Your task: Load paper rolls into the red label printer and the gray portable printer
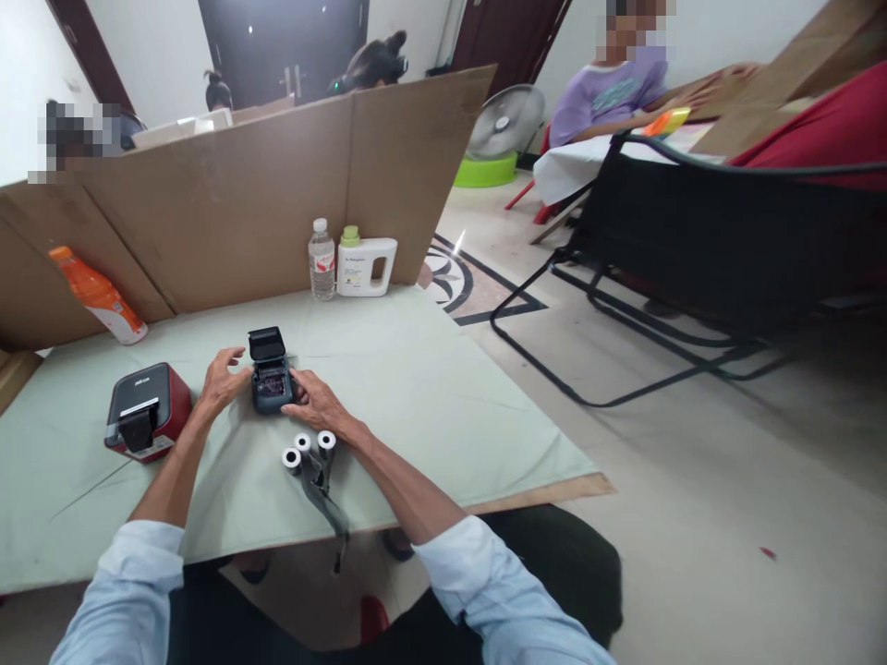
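A small dark blue-grey printer with its lid flipped up stands on the pale green table cover. My left hand cups its left side with fingers curled around the body. Against its right side presses my right hand. Just in front of the printer lie three small paper rolls with a strip trailing toward the table's front edge.
A red and black printer sits at the left. An orange bottle, a water bottle and a white jug stand by the cardboard screen. A black folding chair and other people are at the right and behind.
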A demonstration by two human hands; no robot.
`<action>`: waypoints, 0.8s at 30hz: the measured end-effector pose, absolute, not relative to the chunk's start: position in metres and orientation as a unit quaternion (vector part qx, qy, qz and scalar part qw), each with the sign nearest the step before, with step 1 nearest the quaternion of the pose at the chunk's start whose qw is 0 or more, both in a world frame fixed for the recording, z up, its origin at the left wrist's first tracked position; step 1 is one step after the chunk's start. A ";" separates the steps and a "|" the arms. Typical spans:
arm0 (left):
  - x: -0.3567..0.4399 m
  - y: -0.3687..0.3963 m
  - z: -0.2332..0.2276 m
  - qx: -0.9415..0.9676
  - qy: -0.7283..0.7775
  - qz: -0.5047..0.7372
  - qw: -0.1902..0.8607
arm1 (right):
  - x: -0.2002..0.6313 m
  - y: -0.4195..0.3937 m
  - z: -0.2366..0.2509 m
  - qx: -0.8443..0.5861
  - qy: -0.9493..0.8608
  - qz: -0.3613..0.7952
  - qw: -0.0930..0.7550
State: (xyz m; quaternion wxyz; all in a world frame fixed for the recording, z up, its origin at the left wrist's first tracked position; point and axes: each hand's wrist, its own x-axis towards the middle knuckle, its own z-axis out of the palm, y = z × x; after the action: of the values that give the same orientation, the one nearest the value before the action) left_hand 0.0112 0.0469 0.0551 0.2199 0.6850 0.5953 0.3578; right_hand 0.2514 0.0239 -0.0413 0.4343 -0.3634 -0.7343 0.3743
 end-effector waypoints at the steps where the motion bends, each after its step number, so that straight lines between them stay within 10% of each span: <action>1: 0.009 0.040 0.056 0.715 0.571 0.336 0.226 | 0.251 0.024 -0.042 -0.362 -0.734 0.376 0.435; 24: 0.040 0.058 0.053 0.786 0.527 0.271 0.175 | 0.252 0.024 -0.044 -0.363 -0.742 0.363 0.431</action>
State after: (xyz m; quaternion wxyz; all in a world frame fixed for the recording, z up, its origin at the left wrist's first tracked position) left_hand 0.0405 0.0578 0.0528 0.1746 0.7861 0.5274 0.2709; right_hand 0.2519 0.0244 -0.0437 0.4314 -0.3629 -0.7419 0.3631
